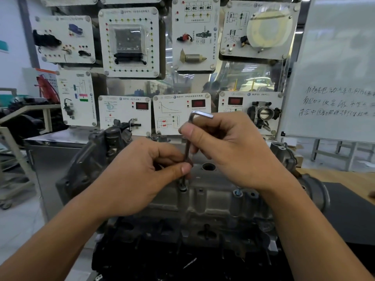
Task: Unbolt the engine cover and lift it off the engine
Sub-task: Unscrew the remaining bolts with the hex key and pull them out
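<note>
A grey cast-metal engine cover [211,199] sits on top of the dark engine block in front of me. An L-shaped hex key [189,142] stands upright with its tip in a bolt [183,188] on the cover's upper left. My left hand [138,175] pinches the key's lower shaft between thumb and fingers, just above the bolt. My right hand [229,151] grips the upper shaft below the bend, whose short arm points right. A second bolt [237,192] stands further right on the cover, and a round hole [209,166] opens behind the key.
A display board of white training panels [129,41] rises right behind the engine. A whiteboard [334,78] with handwriting stands at right. A wooden table with a dark mat [349,209] lies right of the engine; a metal cabinet [52,159] stands at left.
</note>
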